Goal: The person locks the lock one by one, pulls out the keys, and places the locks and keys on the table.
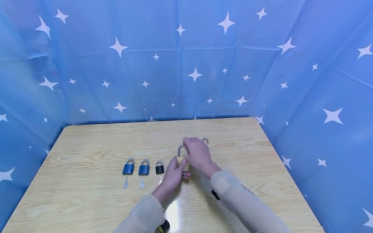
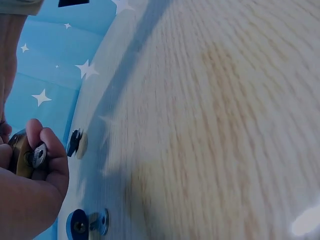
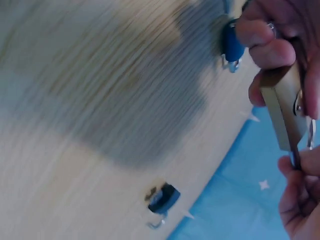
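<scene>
Both hands meet over the middle of the table at a brass padlock (image 1: 180,160). My left hand (image 1: 172,175) holds its body, fingers curled round the sides, and a key (image 2: 39,156) sits in the bottom of the lock. From above, my right hand (image 1: 199,154) pinches the shackle (image 3: 295,159), which rises from the body in the head view. Whether both shackle ends sit in the body I cannot tell, since fingers cover part of it. Left of the hands stand two blue padlocks (image 1: 128,168) and a black padlock (image 1: 159,168).
Below the blue padlocks lie loose keys (image 1: 141,183); another lies near the left hand. Beyond the right hand, a raised shackle (image 1: 205,140) shows; the right wrist view has a dark padlock (image 3: 164,199) with a raised shackle. A star-patterned blue curtain (image 1: 163,71) borders the wooden table (image 1: 87,145).
</scene>
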### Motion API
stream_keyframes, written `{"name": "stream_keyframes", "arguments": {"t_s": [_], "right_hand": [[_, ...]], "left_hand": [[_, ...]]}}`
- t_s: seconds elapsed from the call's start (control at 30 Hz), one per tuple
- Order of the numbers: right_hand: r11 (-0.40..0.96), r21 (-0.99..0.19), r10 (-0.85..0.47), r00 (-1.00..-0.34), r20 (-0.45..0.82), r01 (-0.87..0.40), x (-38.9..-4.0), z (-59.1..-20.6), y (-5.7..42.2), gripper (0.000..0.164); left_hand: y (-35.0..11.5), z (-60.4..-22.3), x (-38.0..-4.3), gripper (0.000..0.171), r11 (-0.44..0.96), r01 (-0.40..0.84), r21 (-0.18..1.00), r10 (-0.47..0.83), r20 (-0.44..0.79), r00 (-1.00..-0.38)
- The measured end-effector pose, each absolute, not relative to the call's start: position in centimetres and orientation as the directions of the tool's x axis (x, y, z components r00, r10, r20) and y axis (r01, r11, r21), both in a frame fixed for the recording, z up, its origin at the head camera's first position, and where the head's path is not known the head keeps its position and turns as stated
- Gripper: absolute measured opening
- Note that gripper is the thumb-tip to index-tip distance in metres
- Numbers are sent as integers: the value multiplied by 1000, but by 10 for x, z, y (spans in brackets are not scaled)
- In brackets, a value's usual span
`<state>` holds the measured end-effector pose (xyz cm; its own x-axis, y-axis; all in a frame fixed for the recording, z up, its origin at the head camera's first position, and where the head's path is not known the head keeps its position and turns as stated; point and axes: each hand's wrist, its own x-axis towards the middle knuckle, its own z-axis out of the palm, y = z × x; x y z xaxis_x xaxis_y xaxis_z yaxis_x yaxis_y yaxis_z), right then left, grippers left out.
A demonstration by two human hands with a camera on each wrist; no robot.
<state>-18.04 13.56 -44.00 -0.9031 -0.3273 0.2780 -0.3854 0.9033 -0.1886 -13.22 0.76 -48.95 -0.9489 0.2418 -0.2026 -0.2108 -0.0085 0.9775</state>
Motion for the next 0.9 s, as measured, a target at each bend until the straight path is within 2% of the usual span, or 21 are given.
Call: {"name": "stream_keyframes", "arguments": {"t_s": [0.1, 0.2, 0.43, 0.57, 0.73, 0.9], "right_hand": [[901, -33, -409, -871, 274, -433, -180, -438, 134, 20], [885, 71, -460, -843, 279, -460, -179, -438, 132, 26], [878, 158, -478, -833, 277, -452, -178, -442, 127, 34], [867, 151, -498, -828, 258, -475, -175, -444, 128, 30], [869, 74, -489, -829, 272, -489, -177, -441, 134, 33], [877, 18, -467, -842, 271, -480, -183, -440, 142, 15]], "left_hand": [[6, -490, -133, 34, 0, -210, 978, 247, -204, -947], [4, -490, -134, 31, 19, -213, 977, 244, -211, -946], [3, -490, -139, 29, 77, -219, 973, 222, -231, -947], [1, -491, -140, 27, 96, -218, 971, 232, -235, -944], [-4, -486, -142, 32, 121, -167, 979, 279, -195, -940], [-6, -484, -145, 36, 70, -211, 975, 341, -222, -913]]}}
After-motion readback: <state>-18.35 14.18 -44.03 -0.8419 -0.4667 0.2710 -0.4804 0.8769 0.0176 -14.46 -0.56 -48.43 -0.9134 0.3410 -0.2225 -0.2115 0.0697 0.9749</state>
